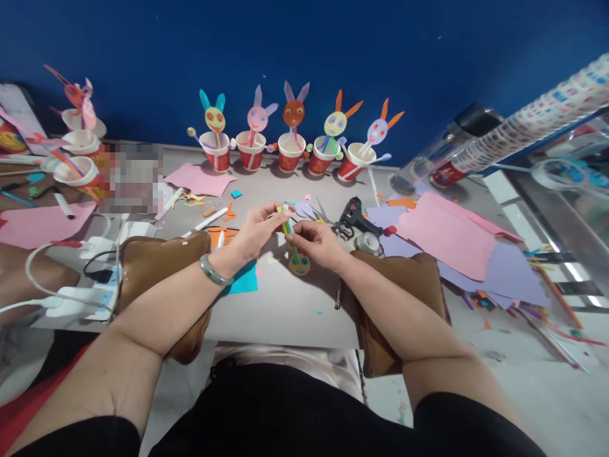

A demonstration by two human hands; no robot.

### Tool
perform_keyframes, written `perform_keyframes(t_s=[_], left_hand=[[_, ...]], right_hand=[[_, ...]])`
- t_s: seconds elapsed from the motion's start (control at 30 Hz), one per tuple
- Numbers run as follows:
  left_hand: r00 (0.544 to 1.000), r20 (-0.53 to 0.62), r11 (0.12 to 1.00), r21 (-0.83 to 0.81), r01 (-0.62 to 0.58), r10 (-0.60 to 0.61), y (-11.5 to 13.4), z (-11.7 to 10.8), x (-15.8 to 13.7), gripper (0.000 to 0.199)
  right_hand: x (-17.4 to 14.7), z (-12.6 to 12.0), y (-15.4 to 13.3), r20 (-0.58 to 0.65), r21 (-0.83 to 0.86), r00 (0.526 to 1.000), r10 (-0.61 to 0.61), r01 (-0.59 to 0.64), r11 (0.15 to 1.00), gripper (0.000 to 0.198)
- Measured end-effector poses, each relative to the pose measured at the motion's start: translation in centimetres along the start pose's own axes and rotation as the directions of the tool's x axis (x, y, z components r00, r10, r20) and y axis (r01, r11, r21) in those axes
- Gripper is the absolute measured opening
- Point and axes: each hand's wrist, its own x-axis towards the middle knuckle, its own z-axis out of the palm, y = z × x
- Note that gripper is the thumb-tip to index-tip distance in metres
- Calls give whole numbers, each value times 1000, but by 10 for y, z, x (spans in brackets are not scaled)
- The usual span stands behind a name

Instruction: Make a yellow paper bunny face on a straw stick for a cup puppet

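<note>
Both hands meet above the middle of the table. My left hand (264, 230) pinches the upper end of some narrow green, yellow and white strips (288, 226). Just below and to the right, my right hand (318, 241) is closed with its fingertips on the same strips. A round yellow paper face (299, 264) with blue eyes hangs at the strips' lower end, towards me. Whether the strips are paper or straws is too small to tell. Blue paper (243, 279) lies under my left wrist, and scissors (323, 214) rest beyond my right hand.
Red paper cups (291, 155) with paper rabbit faces line the back wall. A black glue gun (358, 217) and tape roll (368, 242) sit right of my hands, near pink paper (447, 235). At left are plugged-in chargers (76, 301). Brown cushions (164, 273) lie under my forearms.
</note>
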Motion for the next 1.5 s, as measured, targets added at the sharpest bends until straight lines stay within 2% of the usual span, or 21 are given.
perform_keyframes(t_s=[0.23, 0.47, 0.63, 0.83, 1.07, 1.3, 1.5], left_hand=[[998, -54, 999, 18, -27, 28, -3, -3, 1, 36], [996, -94, 999, 38, -8, 12, -2, -2, 1, 41], [992, -109, 996, 77, -52, 60, -5, -5, 3, 45], [993, -62, 988, 128, -87, 96, -2, -5, 2, 44], [999, -31, 1000, -6, -19, 19, 6, 3, -2, 48], [998, -21, 995, 82, -58, 60, 5, 0, -2, 42], [999, -28, 998, 53, -27, 28, 5, 2, -2, 46]], right_hand=[[0, -2, 1, -22, -32, 1000, -6, 5, 999, 47], [-1, -4, 1, -29, -48, 999, -15, 13, 999, 48], [-1, -3, 1, -38, -33, 999, -14, 13, 999, 49], [-1, -3, 4, -34, -22, 999, -15, 14, 1000, 47], [-1, -2, 4, -39, 30, 999, -35, 36, 999, 46], [-2, -1, 4, -21, 51, 1000, -13, 14, 999, 48], [-4, -1, 2, -47, 47, 999, -9, 11, 999, 48]])
